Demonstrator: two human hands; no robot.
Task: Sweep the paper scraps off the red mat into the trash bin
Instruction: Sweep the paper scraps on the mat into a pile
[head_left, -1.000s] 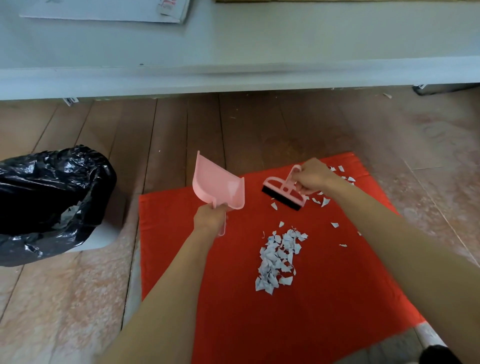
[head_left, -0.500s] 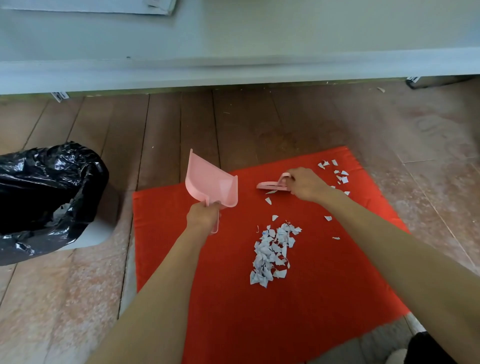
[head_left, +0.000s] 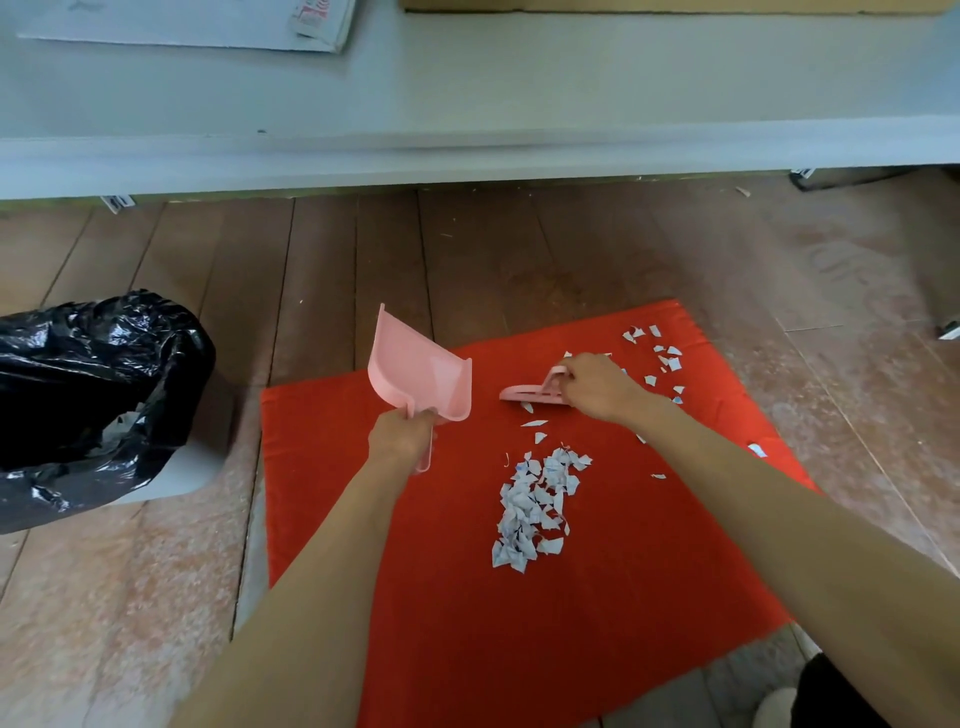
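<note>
A: Where do the paper scraps sit?

B: Most lie in one loose heap (head_left: 530, 512) near the middle of the red mat (head_left: 457, 613), between the two forearms. A thinner scatter of scraps (head_left: 661, 358) lies by the mat's far right corner, and a few single bits lie between the two groups.

A: And the hands?

B: The left hand (head_left: 400, 435) is wrapped round the handle of a pink dustpan (head_left: 415, 370). The pan is tilted up, its wide mouth pointing away from the person, over the mat's far left edge. The right hand (head_left: 597, 388) has its fingers curled round the grip of a pink brush (head_left: 532, 393), which sits low over the mat just beyond the heap and is seen nearly edge-on, so I cannot make out its bristles.

A: The trash bin?

B: Off to the left, on the floor (head_left: 337, 249) and well apart from the heap. It is a pale grey bin (head_left: 171, 480) lined with a crumpled black bag (head_left: 78, 338), and something pale shows inside the bag.

A: Anything else?

B: A grey bench (head_left: 467, 104) runs across the top of the view with a sheaf of papers (head_left: 208, 26) on it. The floor under it is brown boards
</note>
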